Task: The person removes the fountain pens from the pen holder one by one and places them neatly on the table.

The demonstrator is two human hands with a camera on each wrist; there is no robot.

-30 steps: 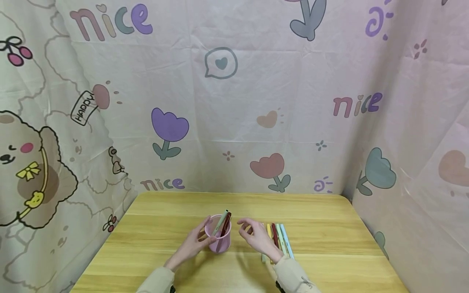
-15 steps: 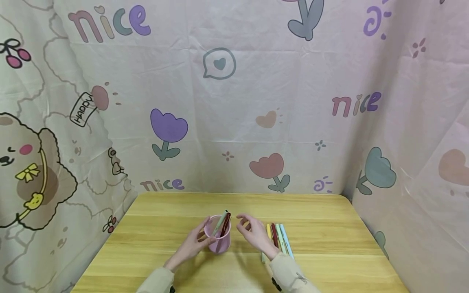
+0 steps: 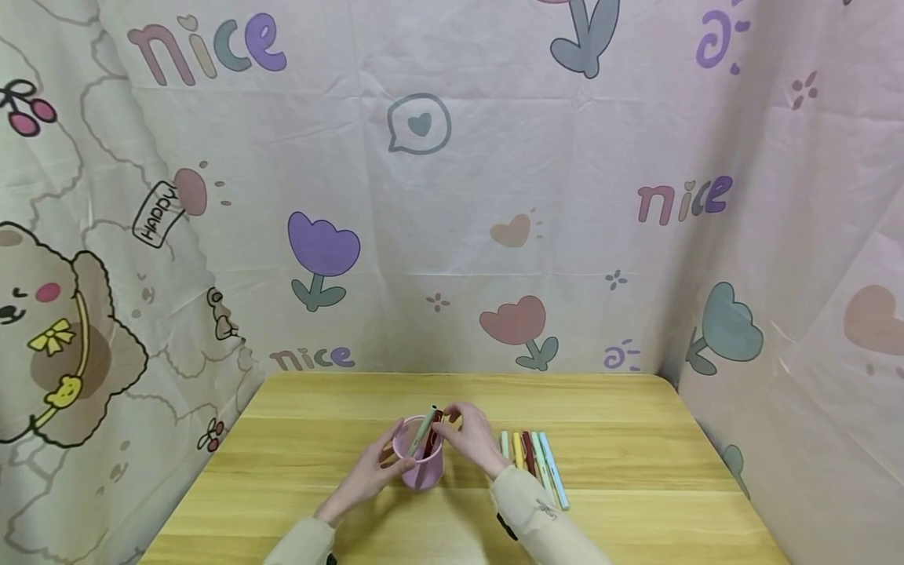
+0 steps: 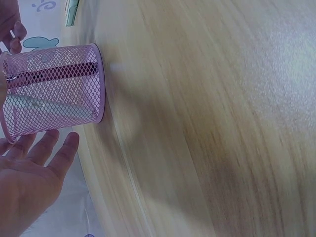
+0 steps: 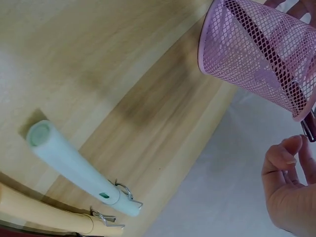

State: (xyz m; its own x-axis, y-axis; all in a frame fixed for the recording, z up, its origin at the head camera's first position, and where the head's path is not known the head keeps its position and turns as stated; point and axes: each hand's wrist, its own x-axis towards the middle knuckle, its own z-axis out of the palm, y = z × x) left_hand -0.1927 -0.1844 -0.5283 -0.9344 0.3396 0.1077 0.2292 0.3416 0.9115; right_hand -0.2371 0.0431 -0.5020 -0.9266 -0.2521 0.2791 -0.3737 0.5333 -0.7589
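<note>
My left hand (image 3: 370, 468) holds a pink mesh pen holder (image 3: 422, 476), fingers and thumb around its sides near the rim. Inside lean a light green pen (image 3: 423, 430) and a dark red pen (image 3: 430, 446), both capped ends above the rim. Their lower lengths show through the mesh (image 4: 74, 101) in the left wrist view. My right hand (image 3: 472, 436) is just right of the rim, with thumb and fingers bent and parted. Its fingertips (image 5: 291, 155) are close to the dark red pen's clip end (image 5: 308, 127) in the right wrist view.
Right of the hands, several pens lie side by side on the wooden table (image 3: 621, 455): a light green pen (image 3: 504, 444), a yellow pen (image 3: 519, 449), another dark red pen (image 3: 529, 451) and a blue pen (image 3: 554, 469) among them. A printed cloth (image 3: 452, 329) hangs behind the table.
My right hand has moved left, from beside the row of pens to the pen holder's rim, uncovering the leftmost light green pen's upper end. My left hand keeps its hold.
</note>
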